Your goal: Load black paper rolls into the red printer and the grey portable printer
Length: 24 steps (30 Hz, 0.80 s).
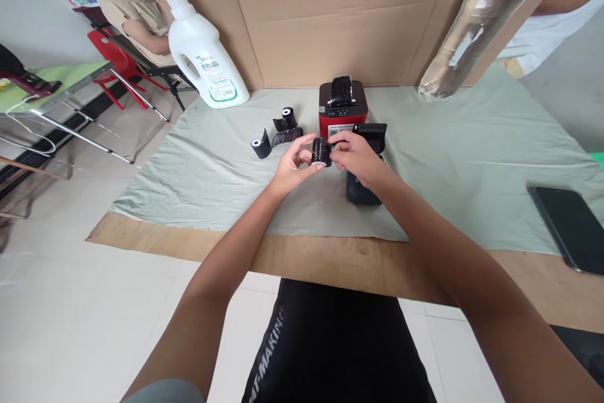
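A small black roll (320, 151) is held above the pale green cloth (212, 170) by both hands. My left hand (291, 167) wraps its fingers round the roll's left side. My right hand (355, 156) pinches the roll's right edge. Just behind stands a red label printer (342, 107) with a black roll on top. Under my right wrist sits a black printer (363, 189) with its lid (370, 134) raised. Two more black rolls (287, 117) (260, 145) lie to the left, a loose strip between them.
A white detergent jug (204, 54) stands at the back left against a cardboard wall (330, 13). A clear plastic bottle (476, 19) leans at the back right. A black phone (570, 227) lies at right. One person sits far left by red chairs; another's arm shows top right.
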### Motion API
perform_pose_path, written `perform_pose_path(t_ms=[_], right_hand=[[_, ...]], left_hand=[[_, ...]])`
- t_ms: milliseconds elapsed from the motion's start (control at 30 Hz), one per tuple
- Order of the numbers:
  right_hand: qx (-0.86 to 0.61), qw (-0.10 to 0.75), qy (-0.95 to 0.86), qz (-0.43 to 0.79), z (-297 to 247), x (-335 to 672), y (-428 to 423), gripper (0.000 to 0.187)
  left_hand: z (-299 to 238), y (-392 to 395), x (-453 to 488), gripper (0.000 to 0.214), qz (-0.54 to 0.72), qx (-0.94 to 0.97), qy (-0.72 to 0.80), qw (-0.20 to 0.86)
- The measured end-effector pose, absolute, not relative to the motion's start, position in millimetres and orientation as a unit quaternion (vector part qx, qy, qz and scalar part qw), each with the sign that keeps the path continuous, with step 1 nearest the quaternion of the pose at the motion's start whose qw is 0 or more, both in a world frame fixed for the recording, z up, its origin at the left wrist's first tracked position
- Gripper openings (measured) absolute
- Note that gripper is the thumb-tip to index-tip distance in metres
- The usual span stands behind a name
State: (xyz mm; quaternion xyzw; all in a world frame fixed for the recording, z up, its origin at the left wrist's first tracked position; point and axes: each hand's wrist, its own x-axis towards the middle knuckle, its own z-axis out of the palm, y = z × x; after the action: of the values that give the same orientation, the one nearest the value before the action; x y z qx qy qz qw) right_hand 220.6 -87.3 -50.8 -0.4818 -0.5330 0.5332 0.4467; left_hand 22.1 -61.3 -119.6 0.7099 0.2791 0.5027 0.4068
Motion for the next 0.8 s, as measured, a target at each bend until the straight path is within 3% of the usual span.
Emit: perform_pose_path(t_ms=[233, 533, 600, 733, 800], right_hand=[[-0.503, 0.444, -0.572, 0.472, -56.2, 217.6, -86.6, 0.033], [-0.544, 0.395, -0.661, 0.333, -57.6, 208.6, -99.7, 0.034], [-0.549, 0.387, -0.674, 0.306, -57.5, 209.3, -101.4, 0.030], [-0.556, 0.418, -0.680, 0.230, -51.6, 213.7, -99.9, 0.031], [-0.552, 0.434, -0.679, 0.214, -44.5, 210.3, -95.8, 0.032]], left_hand=[[-119.1, -62.4, 22.5, 0.075, 0.481, 0.739, 0.278, 0.380], [-117.0, -69.3, 25.9, 0.053, 0.451, 0.832, 0.264, 0.187], [-118.3, -72.5, 29.3, 0.056, 0.438, 0.836, 0.280, 0.175], [-123.2, -75.0, 37.6, 0.083, 0.434, 0.781, 0.407, 0.189], [-125.7, -73.9, 40.1, 0.077, 0.403, 0.762, 0.471, 0.186]])
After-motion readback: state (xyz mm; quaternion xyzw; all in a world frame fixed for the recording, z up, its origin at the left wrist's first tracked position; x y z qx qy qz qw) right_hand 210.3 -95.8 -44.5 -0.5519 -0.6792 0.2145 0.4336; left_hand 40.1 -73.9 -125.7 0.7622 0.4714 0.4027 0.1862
